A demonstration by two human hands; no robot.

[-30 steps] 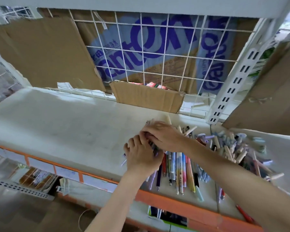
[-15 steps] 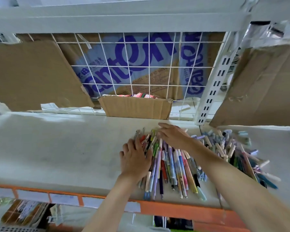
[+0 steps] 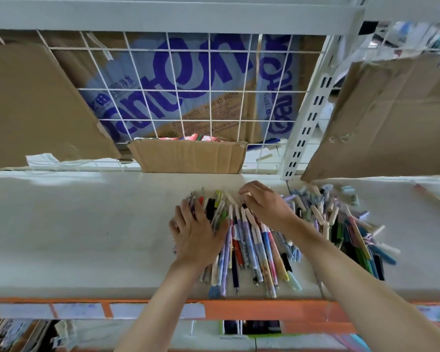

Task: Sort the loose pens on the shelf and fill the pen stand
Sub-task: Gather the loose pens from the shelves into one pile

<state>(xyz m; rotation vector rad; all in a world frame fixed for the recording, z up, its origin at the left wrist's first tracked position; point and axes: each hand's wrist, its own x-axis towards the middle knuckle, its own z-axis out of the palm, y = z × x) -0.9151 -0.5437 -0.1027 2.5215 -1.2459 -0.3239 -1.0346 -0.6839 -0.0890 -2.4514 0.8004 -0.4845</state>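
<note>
The left stretch of the pale, matte shelf is a wide flat surface running from the wire grid at the back to the orange front rail, which carries whitish label strips. Leaning brown cardboard overhangs the back left corner. Toward the middle, the left hand lies flat, fingers straight and spread, pressing on the left edge of a bundle of pens whose slim plastic barrels lie roughly parallel, tips pointing at the front rail and stopping just short of it. A small open corrugated box sits at the back edge behind them. The right hand rests on the far ends of the same bundle, fingers curled down over the caps; whether it pinches any pen I cannot tell. Further right, beyond the slotted white upright, a looser heap of pens lies crisscrossed, under another leaning cardboard sheet.
</note>
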